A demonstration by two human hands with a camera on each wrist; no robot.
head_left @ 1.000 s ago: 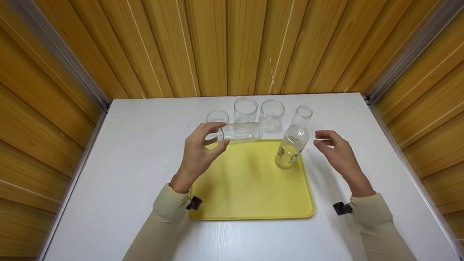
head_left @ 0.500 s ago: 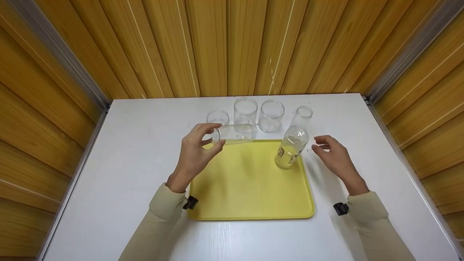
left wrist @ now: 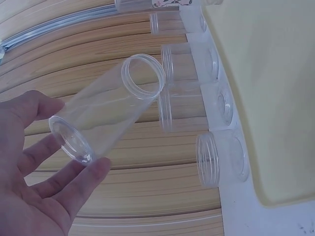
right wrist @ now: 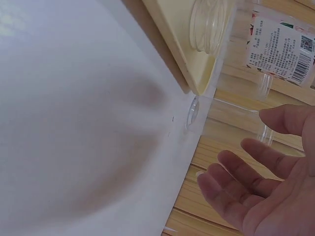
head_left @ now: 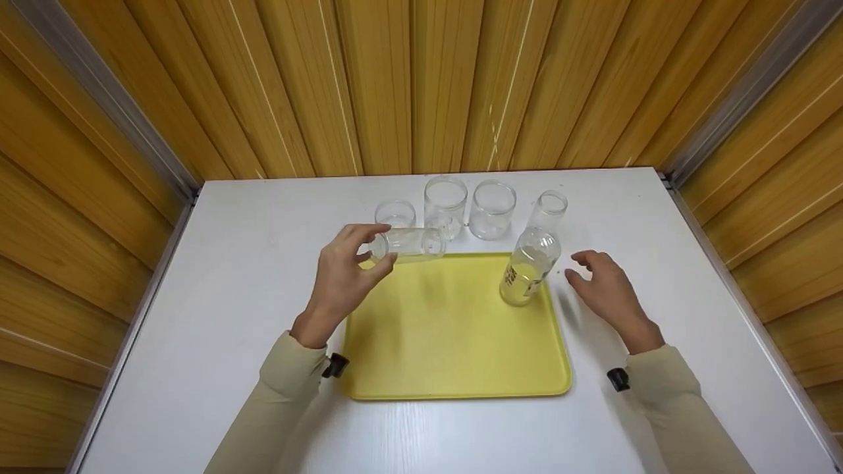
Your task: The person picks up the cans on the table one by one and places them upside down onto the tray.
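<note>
- A white table point(head_left: 211, 289), with faint grain showing at its near side and a few tiny dark specks point(right wrist: 173, 119) toward the right.
- A far wall point(head_left: 369, 85) of yellow-brown wood-look boards — upright, streaked with thin pale lines.
- A left wall point(head_left: 72, 217) and a right wall point(head_left: 784, 217), both in the same boards.
- Grey metal strips in the far corners — left strip point(head_left: 113, 99), right strip point(head_left: 741, 99).

From above, the head view faced forward and down, sharing the tray point(head_left: 454, 349) with both closer, apparently sideways-tilted wrist views.
</note>
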